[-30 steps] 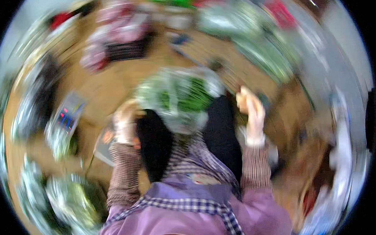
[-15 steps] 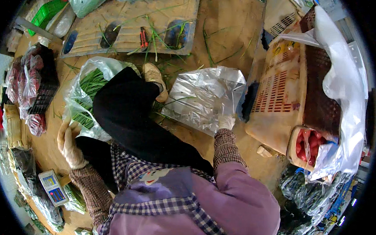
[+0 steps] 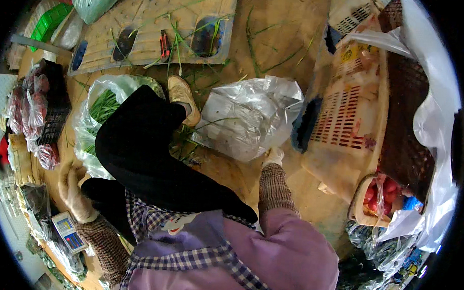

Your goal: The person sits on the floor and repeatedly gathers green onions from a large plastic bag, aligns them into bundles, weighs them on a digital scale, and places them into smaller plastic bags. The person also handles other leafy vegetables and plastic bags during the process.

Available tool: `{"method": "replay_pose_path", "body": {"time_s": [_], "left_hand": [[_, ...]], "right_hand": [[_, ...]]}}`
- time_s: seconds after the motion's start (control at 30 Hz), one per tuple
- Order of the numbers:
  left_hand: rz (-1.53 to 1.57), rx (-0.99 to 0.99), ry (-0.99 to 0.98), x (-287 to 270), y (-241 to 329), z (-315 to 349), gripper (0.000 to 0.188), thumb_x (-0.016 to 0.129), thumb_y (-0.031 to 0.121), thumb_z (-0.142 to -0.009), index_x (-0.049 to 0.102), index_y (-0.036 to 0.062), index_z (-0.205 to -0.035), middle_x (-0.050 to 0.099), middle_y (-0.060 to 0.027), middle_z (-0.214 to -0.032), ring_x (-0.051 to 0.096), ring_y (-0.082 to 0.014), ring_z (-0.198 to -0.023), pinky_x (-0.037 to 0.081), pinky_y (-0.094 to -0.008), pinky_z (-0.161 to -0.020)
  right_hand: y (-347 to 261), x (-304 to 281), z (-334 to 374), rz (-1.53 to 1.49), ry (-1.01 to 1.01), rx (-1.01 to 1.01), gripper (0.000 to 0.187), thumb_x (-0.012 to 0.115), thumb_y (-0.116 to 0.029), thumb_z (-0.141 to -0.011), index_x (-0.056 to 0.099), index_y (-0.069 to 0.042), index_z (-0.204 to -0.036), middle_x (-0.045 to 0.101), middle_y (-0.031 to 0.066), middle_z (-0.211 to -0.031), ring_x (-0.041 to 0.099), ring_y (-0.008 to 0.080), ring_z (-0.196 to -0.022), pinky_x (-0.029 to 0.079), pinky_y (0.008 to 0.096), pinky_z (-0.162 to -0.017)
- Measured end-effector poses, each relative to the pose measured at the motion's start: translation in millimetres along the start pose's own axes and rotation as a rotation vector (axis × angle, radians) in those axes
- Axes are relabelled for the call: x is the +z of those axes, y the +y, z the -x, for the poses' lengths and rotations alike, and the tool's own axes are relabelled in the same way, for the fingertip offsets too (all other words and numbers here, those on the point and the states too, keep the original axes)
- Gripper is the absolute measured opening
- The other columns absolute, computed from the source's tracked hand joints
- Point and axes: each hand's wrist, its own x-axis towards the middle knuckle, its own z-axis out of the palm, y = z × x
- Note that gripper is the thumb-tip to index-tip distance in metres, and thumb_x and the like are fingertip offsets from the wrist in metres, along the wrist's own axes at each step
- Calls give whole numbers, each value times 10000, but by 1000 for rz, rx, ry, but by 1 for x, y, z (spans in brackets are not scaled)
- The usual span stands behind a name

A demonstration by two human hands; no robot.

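Observation:
My right hand (image 3: 273,155), in a pale glove, pinches the near edge of a clear plastic bag (image 3: 251,115). The bag is crumpled and partly puffed up on the brown floor, with a green stalk across its left part. My left hand (image 3: 77,190), gloved too, hangs in the air with fingers stretched out and nothing in it. Just beyond it stands an open plastic bag (image 3: 82,127) of long green leafy stalks (image 3: 104,106), partly hidden behind my black-trousered knee.
A dirty plastic pallet (image 3: 143,39) bears loose stalks and a red-and-black cutter (image 3: 165,44). Crates (image 3: 340,118) stand at right, beside a small container of red produce (image 3: 381,196). Bagged produce (image 3: 34,102) and a scale (image 3: 69,231) are at left.
My right hand has drawn slightly nearer with the bag's edge, and the bag has changed shape. My left hand has moved a little left and nearer. The whole view has shifted slightly.

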Motion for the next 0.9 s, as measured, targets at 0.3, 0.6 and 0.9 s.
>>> {"method": "replay_pose_path", "body": {"time_s": [0.3,0.6,0.9], "left_hand": [[-538,882,-517,212,57,30,704,643,270,-682,342,30,-1271,421,-177,-1218,380,-342,-1158,313,-413,-953],[-342,671,-702,134,106,-37,521,646,304,-675,492,37,-1094,520,-167,-1077,462,-326,-1038,382,-373,-889],[655,98,-573,215,72,-8,520,641,2,-714,440,11,-1193,435,-94,-1217,442,-186,-1074,366,-274,-906]], "right_hand": [[-260,-232,76,-1937,-388,-441,198,538,-108,-823,525,-34,-1006,576,45,-843,557,115,-760,445,238,-617],[-221,-233,26,-2394,-97,-322,344,457,-304,-862,526,10,-982,529,60,-876,532,190,-878,451,302,-733],[-330,-202,75,-1987,-643,-669,549,486,-276,-837,309,3,-1276,412,102,-1237,397,218,-1147,327,320,-960]]}}
